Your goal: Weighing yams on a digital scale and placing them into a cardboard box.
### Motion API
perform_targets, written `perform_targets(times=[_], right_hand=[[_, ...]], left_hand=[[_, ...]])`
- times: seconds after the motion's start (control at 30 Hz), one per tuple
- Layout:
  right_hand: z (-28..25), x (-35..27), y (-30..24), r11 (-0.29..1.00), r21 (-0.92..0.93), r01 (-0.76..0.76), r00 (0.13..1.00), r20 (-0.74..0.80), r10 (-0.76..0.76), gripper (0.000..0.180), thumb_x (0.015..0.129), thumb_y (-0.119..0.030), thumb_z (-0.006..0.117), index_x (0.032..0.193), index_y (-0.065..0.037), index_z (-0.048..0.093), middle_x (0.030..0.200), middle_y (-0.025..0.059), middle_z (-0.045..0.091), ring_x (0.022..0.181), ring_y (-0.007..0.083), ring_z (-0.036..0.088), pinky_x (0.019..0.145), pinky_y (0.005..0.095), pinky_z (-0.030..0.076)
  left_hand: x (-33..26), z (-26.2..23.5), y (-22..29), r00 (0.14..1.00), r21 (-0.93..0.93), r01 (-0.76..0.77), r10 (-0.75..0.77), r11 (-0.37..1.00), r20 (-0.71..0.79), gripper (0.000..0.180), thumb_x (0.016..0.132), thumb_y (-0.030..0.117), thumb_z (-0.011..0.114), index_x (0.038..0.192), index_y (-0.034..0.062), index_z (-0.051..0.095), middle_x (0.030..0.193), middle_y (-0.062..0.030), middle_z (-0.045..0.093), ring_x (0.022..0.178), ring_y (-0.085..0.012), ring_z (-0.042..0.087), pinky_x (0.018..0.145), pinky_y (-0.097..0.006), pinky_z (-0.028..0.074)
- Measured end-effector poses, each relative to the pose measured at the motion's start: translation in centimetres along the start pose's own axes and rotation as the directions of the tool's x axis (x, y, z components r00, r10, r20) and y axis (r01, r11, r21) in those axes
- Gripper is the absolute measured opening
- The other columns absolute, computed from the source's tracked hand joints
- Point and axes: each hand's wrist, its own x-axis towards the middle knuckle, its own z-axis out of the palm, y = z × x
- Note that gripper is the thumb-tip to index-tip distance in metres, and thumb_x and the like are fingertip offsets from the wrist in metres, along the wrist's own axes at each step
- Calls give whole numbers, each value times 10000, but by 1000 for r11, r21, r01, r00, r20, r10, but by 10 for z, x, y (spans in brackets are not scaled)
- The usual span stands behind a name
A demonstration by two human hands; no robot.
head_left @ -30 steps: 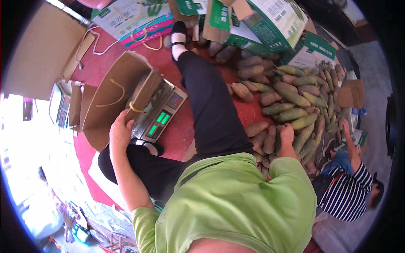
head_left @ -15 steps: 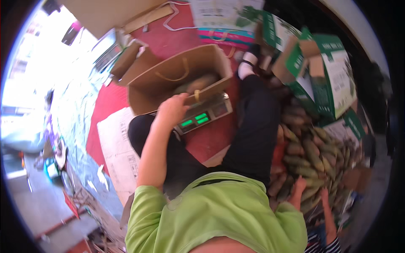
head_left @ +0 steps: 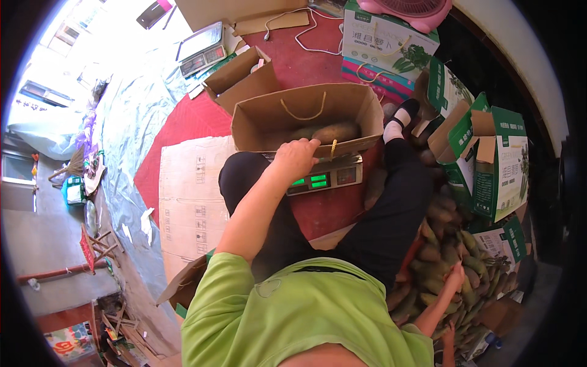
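Note:
A brown cardboard carton (head_left: 263,137) with yellow cord handles stands open on a digital scale (head_left: 342,177) with green lit figures. Inside it lie a few green-brown radishes (head_left: 336,132). My left hand (head_left: 296,160) grips the carton's near rim, thumb outside and fingers over the edge. To my right, my right hand (head_left: 454,278) reaches into a heap of long green-brown radishes (head_left: 434,269). Its fingers are drawn together among them; what they hold is hidden. Another person's hand (head_left: 449,333) reaches toward the same heap, close to mine.
Green-and-white cartons (head_left: 501,165) stand open beyond the heap. A white printed carton (head_left: 382,46) with a pink fan (head_left: 416,9) stands ahead. A second scale (head_left: 205,52) and small box (head_left: 241,76) lie ahead left. Flattened cardboard (head_left: 192,202) covers the floor beside my left leg.
The view has shifted, so the carton and scale appear farther right. My right hand has moved forward over the heap. My left hand stays at the carton's rim.

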Motion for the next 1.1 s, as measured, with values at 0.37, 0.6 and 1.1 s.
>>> perform_targets(times=[0.37, 0.6, 1.1], right_hand=[[154, -100, -278, 673, 427, 604, 606, 302, -736, 257, 967, -204, 493, 778, -43, 560, 674, -26, 461, 602, 55, 390, 567, 210, 349], [264, -209, -348, 562, 680, 471, 294, 479, -827, 222, 937, -215, 534, 890, -21, 631, 773, -8, 567, 653, 66, 502, 630, 225, 436], [232, -89, -235, 777, 437, 453, 575, 523, -629, 195, 893, -87, 573, 1063, -9, 629, 861, 42, 643, 795, 95, 594, 715, 235, 476]], left_hand=[[-1, 1, 1, 999, 32, -18, 17, 999, 27, 447, 827, 221, 652, 1219, 66, 503, 1080, -158, 598, 1019, -338, 580, 853, -432, 472], [1, 1, -1, 999, 18, 6, -7, 1000, 34, 437, 819, 216, 655, 1202, 50, 522, 1085, -159, 600, 1024, -340, 576, 864, -432, 468], [3, 9, -5, 989, -30, -96, 92, 995, -112, 435, 795, 209, 671, 1180, 65, 528, 1065, -168, 614, 998, -364, 589, 822, -455, 481]])
